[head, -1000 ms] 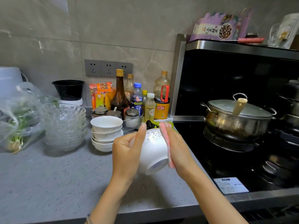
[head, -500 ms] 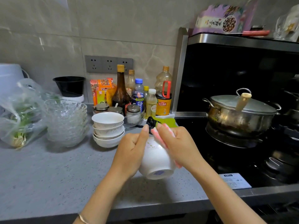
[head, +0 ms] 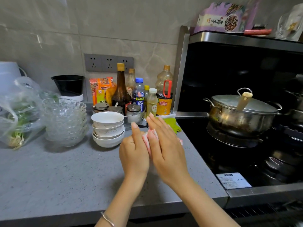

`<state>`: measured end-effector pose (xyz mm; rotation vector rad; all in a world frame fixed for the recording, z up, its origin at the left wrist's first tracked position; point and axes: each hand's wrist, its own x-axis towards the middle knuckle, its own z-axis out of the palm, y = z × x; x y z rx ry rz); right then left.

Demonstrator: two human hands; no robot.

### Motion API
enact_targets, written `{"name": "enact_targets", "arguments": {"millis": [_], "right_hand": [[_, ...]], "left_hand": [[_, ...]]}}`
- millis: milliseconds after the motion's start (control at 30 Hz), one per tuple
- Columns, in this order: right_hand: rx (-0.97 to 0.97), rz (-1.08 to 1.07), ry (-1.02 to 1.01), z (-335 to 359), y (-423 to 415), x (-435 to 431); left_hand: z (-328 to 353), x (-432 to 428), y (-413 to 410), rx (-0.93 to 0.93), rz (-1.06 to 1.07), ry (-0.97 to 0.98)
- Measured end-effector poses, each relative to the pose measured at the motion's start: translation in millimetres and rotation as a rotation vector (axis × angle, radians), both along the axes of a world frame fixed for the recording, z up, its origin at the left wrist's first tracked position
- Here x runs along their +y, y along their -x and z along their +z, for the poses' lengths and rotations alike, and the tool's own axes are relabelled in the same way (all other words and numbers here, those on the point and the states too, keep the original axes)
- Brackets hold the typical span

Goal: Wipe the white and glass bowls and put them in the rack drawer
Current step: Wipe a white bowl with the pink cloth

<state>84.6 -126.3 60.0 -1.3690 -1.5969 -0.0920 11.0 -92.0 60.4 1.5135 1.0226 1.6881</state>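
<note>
Against the grey-tiled wall (head: 114,22), white bowls (head: 107,128) crowd a speckled countertop (head: 49,177).

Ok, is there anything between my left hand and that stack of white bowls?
Nothing visible. Only bare counter lies between the left hand and the stack of white bowls, just to its left. The glass bowls stand beyond that stack. The rack drawer is out of view.

Grey tiled wall (head: 114,27), speckled countertop (head: 57,174)
</note>
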Motion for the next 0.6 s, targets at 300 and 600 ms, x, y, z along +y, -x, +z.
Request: {"name": "enact_targets", "arguments": {"millis": [300, 600], "right_hand": [[0.12, 0.048, 0.016, 5.8, -3.1, -1.6], [0.633, 0.218, 0.233, 22.2, -16.7, 1.5]], "left_hand": [[4.3, 0.8, 1.8, -0.049, 0.0, -0.02], [4.8, 5.0, 14.4, -0.155, -0.219, 0.081]]}}
